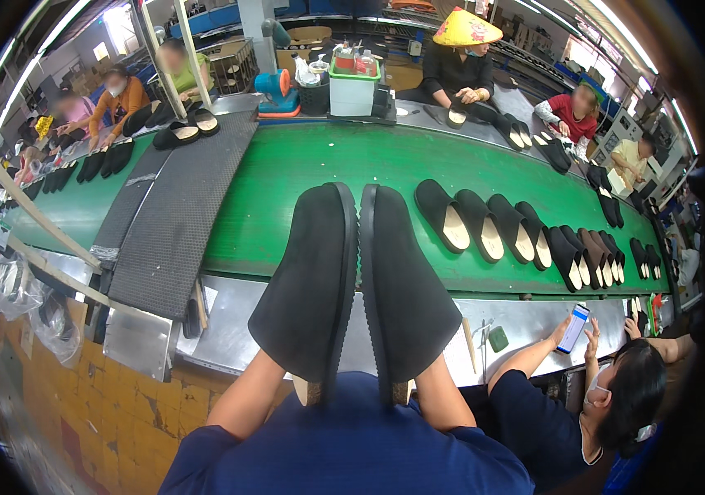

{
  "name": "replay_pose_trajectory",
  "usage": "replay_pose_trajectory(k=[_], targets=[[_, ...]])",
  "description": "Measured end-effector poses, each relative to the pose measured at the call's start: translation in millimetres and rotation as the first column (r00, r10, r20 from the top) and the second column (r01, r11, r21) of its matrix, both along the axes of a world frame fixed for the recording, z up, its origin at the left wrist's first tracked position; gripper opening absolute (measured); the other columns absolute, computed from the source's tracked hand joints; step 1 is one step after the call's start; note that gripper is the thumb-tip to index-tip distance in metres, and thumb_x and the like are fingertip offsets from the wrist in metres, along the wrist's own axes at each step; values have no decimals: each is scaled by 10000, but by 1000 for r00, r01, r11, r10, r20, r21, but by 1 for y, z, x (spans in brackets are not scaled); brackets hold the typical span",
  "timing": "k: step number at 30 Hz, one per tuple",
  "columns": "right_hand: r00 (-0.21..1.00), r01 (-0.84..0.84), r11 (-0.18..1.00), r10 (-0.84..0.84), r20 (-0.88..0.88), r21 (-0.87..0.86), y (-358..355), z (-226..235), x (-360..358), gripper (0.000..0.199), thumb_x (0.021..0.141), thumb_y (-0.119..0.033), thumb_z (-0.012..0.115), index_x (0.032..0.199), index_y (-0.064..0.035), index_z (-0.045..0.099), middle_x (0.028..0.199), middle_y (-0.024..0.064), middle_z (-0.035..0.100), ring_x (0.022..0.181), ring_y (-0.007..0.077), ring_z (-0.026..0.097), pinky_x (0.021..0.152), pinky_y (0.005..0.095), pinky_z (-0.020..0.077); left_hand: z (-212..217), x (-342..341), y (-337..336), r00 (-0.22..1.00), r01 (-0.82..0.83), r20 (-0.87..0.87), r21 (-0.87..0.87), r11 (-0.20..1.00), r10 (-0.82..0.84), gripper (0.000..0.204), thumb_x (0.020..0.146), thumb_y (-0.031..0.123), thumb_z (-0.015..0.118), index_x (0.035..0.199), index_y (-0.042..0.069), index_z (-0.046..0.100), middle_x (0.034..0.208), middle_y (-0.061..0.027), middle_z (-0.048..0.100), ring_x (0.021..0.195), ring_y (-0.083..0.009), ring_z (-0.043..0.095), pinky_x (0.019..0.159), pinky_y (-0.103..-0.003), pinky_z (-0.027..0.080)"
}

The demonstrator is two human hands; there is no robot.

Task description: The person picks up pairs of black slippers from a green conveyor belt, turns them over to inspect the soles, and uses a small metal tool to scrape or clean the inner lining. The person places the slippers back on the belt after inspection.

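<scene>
Shoes [358, 280], side by side at 12 o'clock over the belt [286, 177], may slip: your hands are hidden, grip unconfirmed.

A long green conveyor belt [303, 177] curves across the middle of the frame, edged by a grey metal bench [526, 318] along its near side. Dark ribbed mats [183, 210] lie over the belt at centre left. At lower left the floor [113, 421] is of yellow-brown tiles, and clear plastic bags [10, 285] hang from a pale rail [27, 206]. At the top centre a white bin with a green rim [353, 87] stands on the far bench. Bright light comes from windows [117, 21] at upper left, and strip lights [608, 29] run along the upper right.
</scene>
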State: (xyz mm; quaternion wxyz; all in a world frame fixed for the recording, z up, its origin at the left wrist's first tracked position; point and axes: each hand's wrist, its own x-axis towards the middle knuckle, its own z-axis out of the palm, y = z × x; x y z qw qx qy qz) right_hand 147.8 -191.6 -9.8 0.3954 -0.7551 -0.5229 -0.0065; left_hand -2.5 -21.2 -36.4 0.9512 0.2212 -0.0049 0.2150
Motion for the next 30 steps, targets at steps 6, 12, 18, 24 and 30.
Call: replay_pose_trajectory(k=[6, 12, 18, 24, 30], targets=[[815, -120, 964, 233, -531, 239, -14, -21, 22, 396, 958, -187, 448, 1292, 15, 511, 1192, 140, 602, 1069, 203, 589, 898, 308, 485, -5, -20, 18, 995, -98, -20, 75, 992, 99, 550, 1020, 388, 310, 1385, -11, 411, 1331, -172, 528, 1191, -287, 548, 1022, -399, 447], [453, 80, 862, 416, -789, 500, -33, -6, 42, 467, 987, -266, 350, 1315, 34, 493, 1204, 165, 610, 1105, 213, 588, 924, 316, 473, -4, -51, 36, 918, -342, -39, 420, 840, 394, 574, 1022, 411, 287, 1374, -23, 419, 1312, -175, 540, 1182, -276, 553, 1021, -384, 442], [890, 180, 851, 73, -450, 494, -29, 28, 27, 510, 963, -245, 309, 1326, 70, 478, 1146, 184, 651, 1045, 240, 634, 919, 322, 466, 44, -42, 16, 668, -415, 47, 852, 319, 742, 567, 1021, 431, 310, 1282, -41, 485, 1192, -130, 575, 1093, -193, 543, 944, -315, 424], [900, 240, 829, 4, -435, 504, -24, 20, 19, 511, 955, -220, 308, 1340, 78, 462, 1117, 192, 664, 1010, 254, 649, 911, 334, 474, 45, -40, 6, 614, -395, 45, 882, 258, 788, 528, 1019, 422, 367, 1246, -35, 501, 1147, -94, 575, 1039, -164, 535, 917, -295, 415], [907, 239, 846, -19, -422, 476, -21, 15, 16, 520, 952, -221, 313, 1341, 93, 456, 1106, 205, 666, 990, 257, 652, 901, 334, 473, 34, -44, 4, 632, -418, 7, 845, 333, 775, 580, 1008, 462, 364, 1286, -36, 469, 1197, -106, 563, 1090, -174, 528, 951, -306, 410]])
